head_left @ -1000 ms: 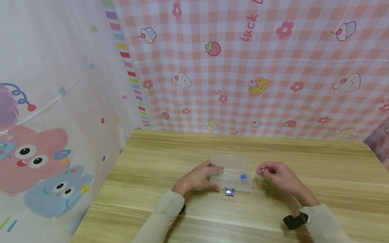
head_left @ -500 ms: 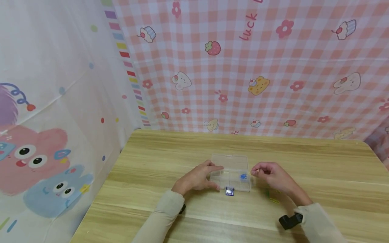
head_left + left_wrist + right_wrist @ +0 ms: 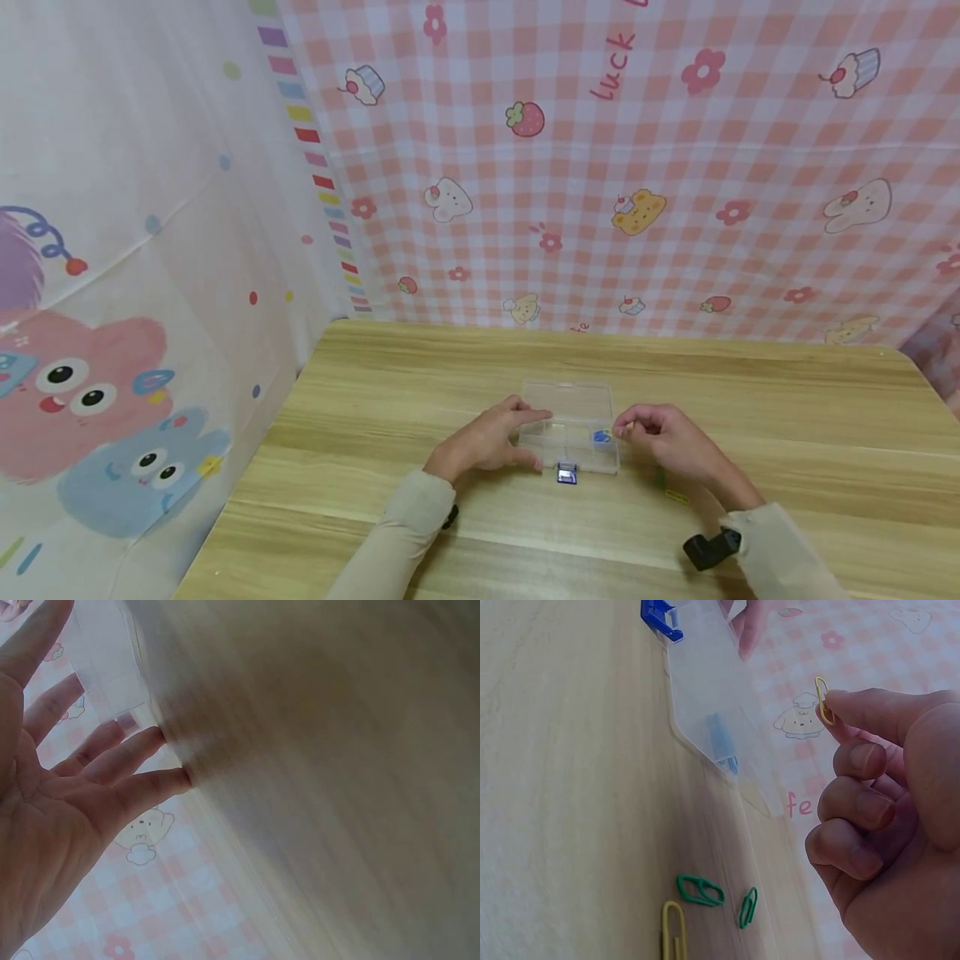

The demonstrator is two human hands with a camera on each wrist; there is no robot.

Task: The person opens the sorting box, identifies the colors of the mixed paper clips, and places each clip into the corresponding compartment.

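Fingers (image 3: 870,712) pinch yellow clip (image 3: 823,699) (wrist view only).

Wooden table (image 3: 390,392); pink gingham cloth (image 3: 600,167) behind (cartoon prints); white monster-print cloth (image 3: 112,292) left.

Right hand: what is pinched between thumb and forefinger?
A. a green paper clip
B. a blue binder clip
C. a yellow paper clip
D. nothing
C: the right hand pinches a yellow paper clip at its fingertips, beside the clear plastic box.
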